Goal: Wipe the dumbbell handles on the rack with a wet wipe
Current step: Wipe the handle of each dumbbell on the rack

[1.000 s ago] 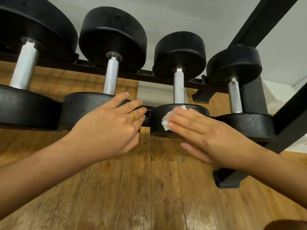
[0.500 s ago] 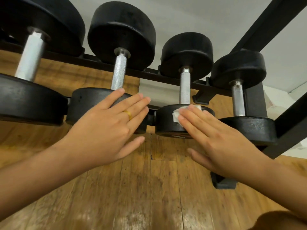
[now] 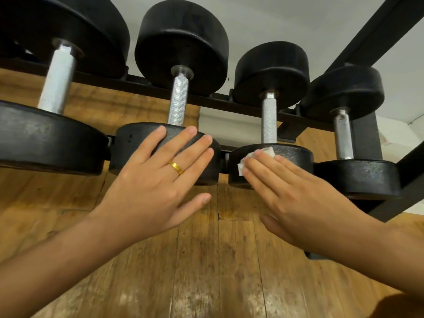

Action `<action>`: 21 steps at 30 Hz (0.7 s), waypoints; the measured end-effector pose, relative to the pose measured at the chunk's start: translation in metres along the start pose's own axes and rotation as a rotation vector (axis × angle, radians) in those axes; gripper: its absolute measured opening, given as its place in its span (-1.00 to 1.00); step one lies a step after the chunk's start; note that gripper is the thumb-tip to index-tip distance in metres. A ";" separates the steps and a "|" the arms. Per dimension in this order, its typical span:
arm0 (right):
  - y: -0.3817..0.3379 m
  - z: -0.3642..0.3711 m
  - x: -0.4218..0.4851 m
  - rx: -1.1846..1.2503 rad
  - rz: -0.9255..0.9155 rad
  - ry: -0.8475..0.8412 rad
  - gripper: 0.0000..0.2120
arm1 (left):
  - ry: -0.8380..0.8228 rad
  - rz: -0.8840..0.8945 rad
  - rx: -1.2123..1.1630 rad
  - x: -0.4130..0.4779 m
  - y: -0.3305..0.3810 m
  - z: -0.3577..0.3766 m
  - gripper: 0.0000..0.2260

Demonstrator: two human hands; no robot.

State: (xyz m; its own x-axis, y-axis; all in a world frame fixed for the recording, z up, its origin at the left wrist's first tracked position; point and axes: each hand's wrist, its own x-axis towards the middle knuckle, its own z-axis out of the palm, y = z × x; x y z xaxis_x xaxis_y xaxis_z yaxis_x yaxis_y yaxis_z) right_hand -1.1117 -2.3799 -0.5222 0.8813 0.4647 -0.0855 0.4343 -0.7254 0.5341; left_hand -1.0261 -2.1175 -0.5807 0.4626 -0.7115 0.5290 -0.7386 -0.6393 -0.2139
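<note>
We see a worn wooden plank floor beneath a black steel rack carrying four black round-headed dumbbells with knurled silver handles. The left hand rests flat, fingers straight, on the second dumbbell's near head, holding nothing. The right hand, fingers likewise straight, presses a crumpled white wet wipe against the third dumbbell's near head, just below its handle. A gold ring sits on a left finger

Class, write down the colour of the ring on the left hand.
The ring is gold; the head view shows it best.
</note>
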 end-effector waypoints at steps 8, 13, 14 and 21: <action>-0.013 0.009 0.045 -0.031 -0.047 -0.088 -0.40 | -0.058 0.057 -0.031 0.003 -0.001 -0.006 -0.40; -0.009 0.009 0.029 0.075 -0.011 0.029 -0.41 | -0.138 -0.073 -0.049 -0.016 -0.057 -0.032 -0.39; -0.006 0.008 0.028 0.090 0.011 0.046 -0.42 | -0.156 -0.124 -0.010 -0.024 -0.074 -0.036 -0.39; -0.008 0.011 0.041 0.055 0.004 0.015 -0.33 | -0.334 -0.171 0.296 -0.046 -0.103 -0.023 -0.49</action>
State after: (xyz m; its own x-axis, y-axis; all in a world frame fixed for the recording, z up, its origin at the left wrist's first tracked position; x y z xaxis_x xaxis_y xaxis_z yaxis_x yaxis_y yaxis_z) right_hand -1.0769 -2.3605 -0.5391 0.8802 0.4694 -0.0704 0.4410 -0.7539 0.4869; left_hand -0.9826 -2.0123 -0.5640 0.7336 -0.6123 0.2947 -0.4887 -0.7768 -0.3973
